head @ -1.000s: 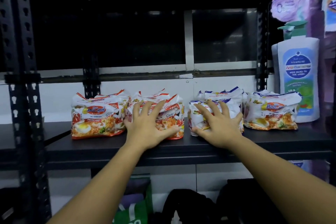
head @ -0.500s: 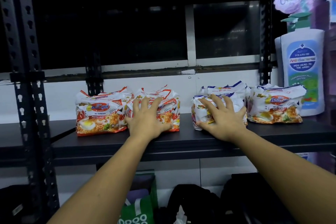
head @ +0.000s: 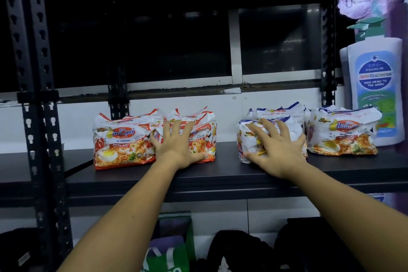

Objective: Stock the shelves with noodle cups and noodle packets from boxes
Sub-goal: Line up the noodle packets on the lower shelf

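Several multi-packs of noodle packets stand in a row on the black shelf (head: 220, 175). My left hand (head: 176, 146) lies spread over the front of a red-and-white noodle pack (head: 206, 132), thumb along its lower edge. Just left of it stands another red-and-white pack (head: 121, 141), touching it. My right hand (head: 278, 150) is spread over a blue-and-white noodle pack (head: 248, 139), with another blue-trimmed pack behind it. Further right sits one more pack (head: 342, 134). No box or noodle cup is in view.
A tall white pump bottle (head: 375, 86) stands at the shelf's right end behind the rightmost pack. Perforated black uprights (head: 33, 95) frame the left side. Below the shelf are a green bag (head: 172, 245) and black bags (head: 242, 252). Bare shelf surface lies left of the packs.
Both hands have stayed on their packs and pushed them a little deeper onto the shelf. The view has shifted slightly closer.
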The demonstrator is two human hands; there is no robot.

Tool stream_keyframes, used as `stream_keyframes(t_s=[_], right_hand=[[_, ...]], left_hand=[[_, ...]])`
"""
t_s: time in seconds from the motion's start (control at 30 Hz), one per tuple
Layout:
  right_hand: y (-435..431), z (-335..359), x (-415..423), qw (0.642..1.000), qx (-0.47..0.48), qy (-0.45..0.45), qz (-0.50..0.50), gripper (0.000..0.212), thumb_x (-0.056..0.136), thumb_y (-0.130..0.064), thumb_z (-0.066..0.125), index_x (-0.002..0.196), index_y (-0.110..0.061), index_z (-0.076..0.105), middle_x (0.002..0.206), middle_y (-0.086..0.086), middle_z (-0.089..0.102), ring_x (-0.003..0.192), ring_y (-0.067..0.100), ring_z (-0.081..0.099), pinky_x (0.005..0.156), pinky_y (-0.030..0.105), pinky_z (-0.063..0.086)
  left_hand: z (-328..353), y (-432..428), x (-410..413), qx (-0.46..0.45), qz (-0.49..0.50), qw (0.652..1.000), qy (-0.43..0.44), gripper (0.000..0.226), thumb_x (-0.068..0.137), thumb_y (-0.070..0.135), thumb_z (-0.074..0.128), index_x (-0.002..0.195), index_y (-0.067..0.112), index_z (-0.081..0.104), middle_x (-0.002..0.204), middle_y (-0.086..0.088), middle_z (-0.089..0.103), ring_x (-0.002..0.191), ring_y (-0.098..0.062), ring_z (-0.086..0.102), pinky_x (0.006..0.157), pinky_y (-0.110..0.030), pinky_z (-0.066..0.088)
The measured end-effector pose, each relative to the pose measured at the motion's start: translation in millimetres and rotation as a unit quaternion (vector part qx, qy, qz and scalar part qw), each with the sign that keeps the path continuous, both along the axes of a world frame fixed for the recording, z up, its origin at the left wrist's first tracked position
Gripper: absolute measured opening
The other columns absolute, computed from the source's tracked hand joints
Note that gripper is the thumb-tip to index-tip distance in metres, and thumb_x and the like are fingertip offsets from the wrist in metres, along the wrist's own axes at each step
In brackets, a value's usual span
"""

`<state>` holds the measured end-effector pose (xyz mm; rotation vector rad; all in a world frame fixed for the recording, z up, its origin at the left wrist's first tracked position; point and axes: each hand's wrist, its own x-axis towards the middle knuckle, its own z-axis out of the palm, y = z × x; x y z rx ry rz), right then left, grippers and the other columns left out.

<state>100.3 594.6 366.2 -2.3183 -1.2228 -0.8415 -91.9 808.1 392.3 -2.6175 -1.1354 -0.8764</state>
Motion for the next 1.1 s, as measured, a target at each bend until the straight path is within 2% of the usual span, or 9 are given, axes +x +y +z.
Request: stream_keyframes(t_s=[0.27,0.4,0.5,0.6,0.67,0.77,0.97,1.1], right_hand=[[-2.2,1.0,-2.1,1.0,-0.014,0.005,-0.004,0.079,0.084,-0.087,0.032,0.15,-0.057,-0.001,0.167,-0.021,-0.003,0.153,0.019,-0.006,0.109,0.077,0.013],[-4.2,1.0,-4.5,1.0,-0.023,0.01,-0.006,0.078,0.085,-0.086,0.031,0.149,-0.058,-0.004,0.167,-0.02,-0.005,0.153,0.02,-0.008,0.11,0.077,0.013],[-5.1,1.8,-6.6,1.0,-0.023,0.005,-0.008,0.077,0.085,-0.086,0.031,0.149,-0.058,-0.003,0.167,-0.02,-0.004,0.154,0.02,-0.008,0.11,0.077,0.013],[-4.2,1.3,-7.2,1.0,-0.027,0.007,-0.012,0.077,0.086,-0.086,0.028,0.15,-0.057,-0.005,0.167,-0.019,-0.005,0.154,0.021,-0.009,0.111,0.076,0.014],[-4.9,0.5,-7.6,0.999,-0.027,0.005,-0.017,0.076,0.085,-0.085,0.025,0.149,-0.058,-0.006,0.166,-0.02,-0.005,0.154,0.02,-0.009,0.11,0.076,0.015],[-3.9,0.5,-8.2,0.999,-0.028,0.006,-0.019,0.079,0.079,-0.087,0.016,0.149,-0.058,-0.007,0.166,-0.02,-0.004,0.153,0.02,-0.009,0.11,0.072,0.017],[-2.3,-0.8,-6.4,0.999,-0.024,0.003,-0.022,0.081,0.075,-0.086,0.011,0.149,-0.059,-0.008,0.166,-0.022,-0.006,0.153,0.018,-0.01,0.11,0.069,0.017],[-2.8,0.5,-5.3,0.999,-0.031,0.013,-0.013,0.078,0.085,-0.085,0.024,0.15,-0.058,-0.008,0.166,-0.023,-0.009,0.154,0.018,-0.013,0.112,0.069,0.015]], left_hand=[[-0.8,12.6,1.2,0.007,-0.018,1.0,0.016,0.118,0.069,0.094,0.056,0.16,0.046,-0.001,0.172,0.001,-0.009,0.155,-0.031,-0.023,0.117,-0.073,-0.011],[-1.7,11.3,-1.4,0.009,-0.019,0.999,0.027,0.119,0.067,0.098,0.051,0.159,0.047,-0.005,0.172,0.0,-0.012,0.155,-0.033,-0.024,0.116,-0.075,-0.009],[0.6,7.3,-2.1,0.029,-0.022,0.999,0.012,0.113,0.066,0.103,0.036,0.16,0.048,0.002,0.172,0.0,-0.001,0.158,-0.03,-0.012,0.115,-0.076,-0.004],[13.0,5.1,4.0,0.071,-0.028,0.996,-0.035,0.096,0.076,0.099,0.021,0.158,0.049,0.016,0.17,0.001,0.017,0.157,-0.026,0.005,0.112,-0.077,0.007],[25.1,7.1,10.6,0.097,-0.019,0.993,-0.062,0.086,0.084,0.093,0.017,0.156,0.047,0.027,0.167,0.001,0.026,0.156,-0.025,0.011,0.113,-0.076,0.003],[46.3,16.7,19.0,0.143,-0.021,0.987,-0.063,0.087,0.084,0.093,0.018,0.154,0.045,0.035,0.164,0.001,0.033,0.156,-0.024,0.015,0.114,-0.076,-0.004],[87.4,23.1,45.2,0.025,-0.171,0.983,0.066,0.09,0.079,0.095,0.036,0.157,0.051,0.023,0.17,0.008,0.022,0.157,-0.019,0.013,0.117,-0.073,-0.003],[87.1,20.2,61.5,-0.05,-0.159,0.976,0.136,0.099,0.073,0.098,0.042,0.157,0.055,0.013,0.167,0.007,0.031,0.154,-0.027,0.027,0.12,-0.069,0.001]])
